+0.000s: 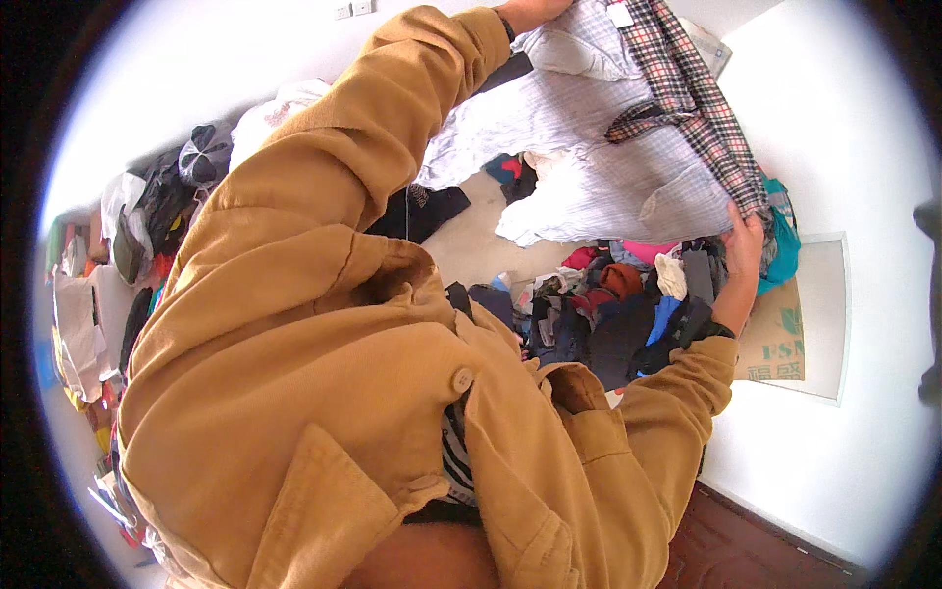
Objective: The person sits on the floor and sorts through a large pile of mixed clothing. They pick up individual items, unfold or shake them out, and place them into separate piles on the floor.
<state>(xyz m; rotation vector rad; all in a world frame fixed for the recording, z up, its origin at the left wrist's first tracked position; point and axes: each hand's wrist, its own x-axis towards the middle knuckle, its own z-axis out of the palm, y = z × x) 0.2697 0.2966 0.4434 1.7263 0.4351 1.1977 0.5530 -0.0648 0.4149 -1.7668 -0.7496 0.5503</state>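
A pale, crinkled cloth garment (581, 177) hangs spread out in front of me, with a black, white and red checked part (684, 96) along its far right side. My left hand (536, 12) is at the top edge of the view, on the garment's upper end; its fingers are partly cut off. Lower right, my right hand (743, 239) grips the end of the checked part. A white label (620, 15) shows near the top of the checked cloth. Below the garment lies a heap of mixed clothes (603, 316).
Dark clothing (423, 210) lies on a pale surface (471, 247). A teal bag or cloth (781, 235) and a printed cardboard piece (776, 331) are by the right wall. Stuffed plastic bags (206, 158) line the left, above a paper bag (77, 335). Wall sockets (353, 9) show above.
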